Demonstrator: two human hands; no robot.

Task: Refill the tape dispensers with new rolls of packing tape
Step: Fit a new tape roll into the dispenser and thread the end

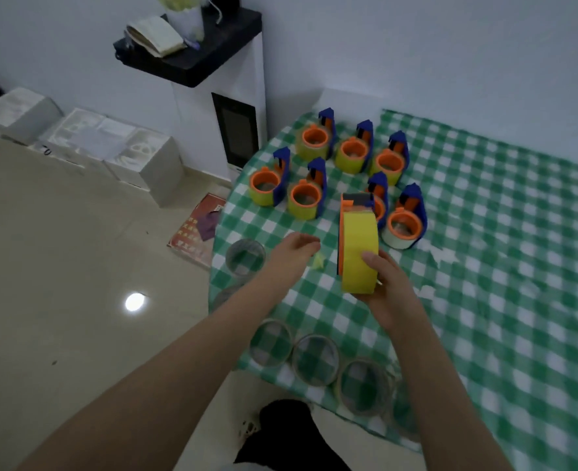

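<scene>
My right hand (388, 287) grips a tape dispenser (357, 246) loaded with a yellow roll, held on edge above the green checked tablecloth (501, 266). To its left, my left hand (294, 249) hovers with fingers curled together; a small yellow scrap (319, 261) lies just under its fingertips, and I cannot tell whether they hold it. Several blue and orange dispensers with yellow rolls (303, 198) stand at the back of the table, one with a pale roll (403, 229). Several empty clear tape cores (316, 358) lie along the near table edge.
The table's left edge drops to a tiled floor with a red booklet (197, 229). White boxes (111, 144) line the wall. A white cabinet with a black top (213, 96) stands behind the table. Bits of torn tape (445, 254) lie on the cloth.
</scene>
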